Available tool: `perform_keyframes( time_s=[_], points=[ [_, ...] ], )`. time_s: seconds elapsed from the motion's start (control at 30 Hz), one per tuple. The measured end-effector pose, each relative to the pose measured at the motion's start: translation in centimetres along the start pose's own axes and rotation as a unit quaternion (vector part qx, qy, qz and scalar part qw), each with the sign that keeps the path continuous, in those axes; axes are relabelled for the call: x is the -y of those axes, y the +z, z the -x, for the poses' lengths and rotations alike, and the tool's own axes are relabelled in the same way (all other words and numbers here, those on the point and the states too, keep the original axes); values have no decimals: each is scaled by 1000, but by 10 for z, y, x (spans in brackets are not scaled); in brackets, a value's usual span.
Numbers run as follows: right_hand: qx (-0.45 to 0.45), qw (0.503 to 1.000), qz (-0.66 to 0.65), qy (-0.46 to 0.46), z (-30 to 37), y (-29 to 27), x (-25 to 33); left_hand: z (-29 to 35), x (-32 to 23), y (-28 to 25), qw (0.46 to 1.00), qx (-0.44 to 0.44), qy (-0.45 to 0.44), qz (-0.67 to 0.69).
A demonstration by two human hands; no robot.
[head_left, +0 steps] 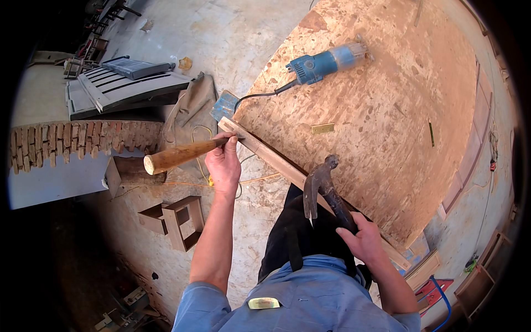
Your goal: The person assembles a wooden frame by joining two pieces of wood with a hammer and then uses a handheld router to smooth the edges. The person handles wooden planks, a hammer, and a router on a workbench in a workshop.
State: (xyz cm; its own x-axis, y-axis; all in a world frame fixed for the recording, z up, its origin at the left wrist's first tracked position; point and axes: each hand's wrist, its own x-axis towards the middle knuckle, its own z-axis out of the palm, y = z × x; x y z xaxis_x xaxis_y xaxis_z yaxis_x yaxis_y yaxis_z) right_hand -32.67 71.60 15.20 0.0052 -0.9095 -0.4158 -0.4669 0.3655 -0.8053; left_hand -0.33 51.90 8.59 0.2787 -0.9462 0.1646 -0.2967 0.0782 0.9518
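Observation:
My left hand point(224, 169) is closed round the lower part of a chisel point(180, 156) with a thick wooden handle. The handle's butt points left, and its narrow end meets a long wooden strip point(279, 162) near that strip's far end. In my right hand point(362, 240) is a claw hammer point(319, 185), gripped by its dark handle. Its head is over the strip's middle, with the claw towards me. The strip lies along the near left edge of a large wooden worktable point(381, 166). My left fingers hide part of the chisel's blade end.
A blue power tool point(321, 65) with a cord lies on the worktable. Nearer are a small brass-coloured plate point(322, 128) and a pencil point(431, 133). A small wooden frame point(178, 221) stands on the floor at left, where yellow cord point(260, 178) also runs.

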Motion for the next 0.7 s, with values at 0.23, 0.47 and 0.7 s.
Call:
perform_keyframes(
  time_s=[0.23,0.47,0.7],
  points=[
    [1,1000,5,3,0,0,1,1,1,1,997,-1,39,-66],
    [-5,1000,4,2,-1,-1,5,1,3,2,996,-6,45,-77],
    [13,999,1,35,0,-3,6,1,2,3,996,-6,36,-85]
  ],
)
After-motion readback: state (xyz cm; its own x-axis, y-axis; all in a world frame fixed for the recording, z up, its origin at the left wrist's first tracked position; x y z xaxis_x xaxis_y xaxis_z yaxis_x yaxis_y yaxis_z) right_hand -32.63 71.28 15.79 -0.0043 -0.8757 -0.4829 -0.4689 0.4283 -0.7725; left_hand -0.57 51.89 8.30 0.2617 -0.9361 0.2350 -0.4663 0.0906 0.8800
